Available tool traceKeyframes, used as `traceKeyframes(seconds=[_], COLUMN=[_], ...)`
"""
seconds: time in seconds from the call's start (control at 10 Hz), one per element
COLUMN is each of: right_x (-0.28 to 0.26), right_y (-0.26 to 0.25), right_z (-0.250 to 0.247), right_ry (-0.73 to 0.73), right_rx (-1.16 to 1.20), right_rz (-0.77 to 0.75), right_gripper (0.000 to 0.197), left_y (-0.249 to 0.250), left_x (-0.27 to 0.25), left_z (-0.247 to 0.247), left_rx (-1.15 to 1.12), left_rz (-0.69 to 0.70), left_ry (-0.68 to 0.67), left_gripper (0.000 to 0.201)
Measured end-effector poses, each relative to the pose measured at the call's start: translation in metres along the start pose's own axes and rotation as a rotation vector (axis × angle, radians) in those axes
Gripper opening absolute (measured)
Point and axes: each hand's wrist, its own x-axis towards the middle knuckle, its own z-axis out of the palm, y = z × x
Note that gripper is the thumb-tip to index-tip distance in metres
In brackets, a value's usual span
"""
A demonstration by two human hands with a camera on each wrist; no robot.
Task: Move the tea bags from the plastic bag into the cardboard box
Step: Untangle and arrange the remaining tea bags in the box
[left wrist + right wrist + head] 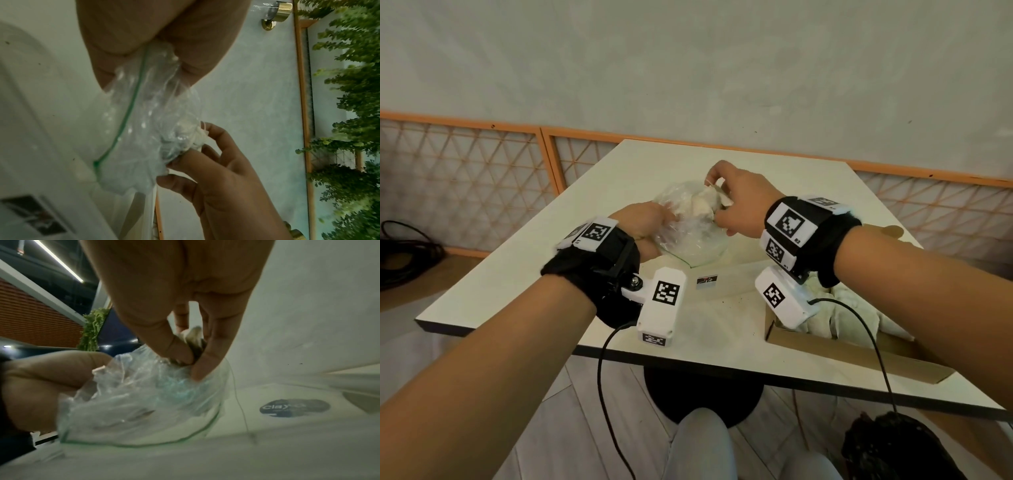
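A clear plastic bag [690,236] with a green zip strip lies crumpled in the middle of the table, with pale tea bags [705,205] bunched at its far end. My left hand [643,222] grips the bag's left side [144,84]. My right hand [732,202] pinches the bunch of tea bags [193,337] at the bag's mouth between thumb and fingers. The cardboard box [859,353] sits open at the table's near right corner, with several pale tea bags [852,315] inside, partly hidden by my right wrist camera.
A small dark-printed label [707,281] lies on the cream table [517,284] in front of the bag. Orange lattice panels [465,178] run behind the table. Cables hang from both wrist cameras over the near table edge.
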Motion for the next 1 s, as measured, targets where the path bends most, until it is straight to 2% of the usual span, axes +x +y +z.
traceKeyframes(seconds=[0.1,0.2,0.3,0.4,0.5,0.6,0.7,0.8,0.9,1.0], right_x=[-0.002,0.0,0.003,0.006,0.006,0.004,0.004,0.003,0.005,0.007], right_y=[-0.003,-0.002,0.0,0.001,0.002,0.006,0.009,0.013,0.017,0.019], right_z=[0.0,0.004,0.003,-0.002,0.001,0.01,0.017,0.016,0.015,0.007], right_ry=[-0.118,-0.139,-0.108,-0.093,-0.065,-0.056,-0.047,-0.038,0.02,0.091], right_rx=[0.003,0.144,0.283,0.413,0.326,0.077,0.003,0.096,0.27,0.442], right_rz=[0.039,0.095,0.053,0.064,0.021,-0.039,-0.118,-0.092,-0.055,-0.014], right_gripper=[0.044,0.052,0.046,0.038,0.039,0.052,0.061,0.061,0.043,0.024], left_y=[-0.002,-0.001,0.001,0.003,0.004,0.004,0.0,-0.003,-0.004,-0.004], left_x=[0.001,-0.001,-0.008,-0.006,-0.014,-0.015,-0.012,-0.008,-0.008,-0.006], left_z=[0.003,0.004,0.005,0.001,0.003,0.01,0.013,0.011,0.01,0.01], left_rx=[0.055,0.036,-0.074,-0.278,-0.3,-0.308,-0.36,-0.422,-0.444,-0.443], left_rz=[0.014,-0.031,-0.052,-0.135,-0.148,-0.156,-0.147,-0.167,-0.12,-0.05], left_ry=[0.023,0.043,-0.015,-0.089,-0.241,-0.254,-0.24,-0.28,-0.33,-0.37], left_gripper=[0.014,0.024,0.024,0.015,0.034,0.025,0.024,0.03,0.028,0.007])
